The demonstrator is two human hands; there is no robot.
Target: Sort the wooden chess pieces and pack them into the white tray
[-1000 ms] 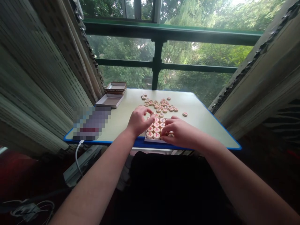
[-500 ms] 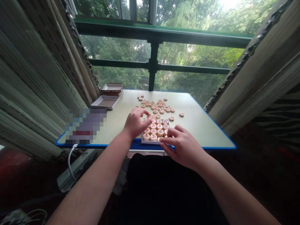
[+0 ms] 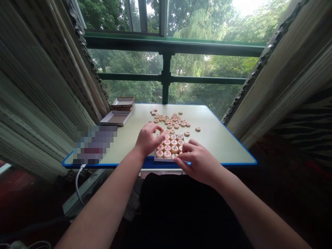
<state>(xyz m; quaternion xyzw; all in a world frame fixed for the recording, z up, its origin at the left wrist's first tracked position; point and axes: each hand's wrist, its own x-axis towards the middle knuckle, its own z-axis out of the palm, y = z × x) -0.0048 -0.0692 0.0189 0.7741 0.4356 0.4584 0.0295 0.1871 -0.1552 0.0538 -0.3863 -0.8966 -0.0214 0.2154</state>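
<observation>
A shallow, rectangular white box (image 3: 164,159) on the pale, blue-edged counter (image 3: 220,145) holds rows of round wooden pieces (image 3: 167,147) lettered red or black. At its 10 o'clock, the left hand (image 3: 147,140) pinches 1 wooden disc (image 3: 162,131); at 4 o'clock, the right hand (image 3: 199,160) bends over the rim, grip impossible to tell. Scattered discs (image 3: 172,123) lie at 12 o'clock.

At least a dozen round pieces (image 3: 167,154) show in one shallow white box (image 3: 163,160), with over twenty loose pieces (image 3: 197,129) on one worktop (image 3: 218,150) (they crowd together, so the exact tally blurs). One left grip (image 3: 147,139), one right grip (image 3: 199,158), one open tray (image 3: 116,118) and one brown stack (image 3: 121,107) also count.
</observation>
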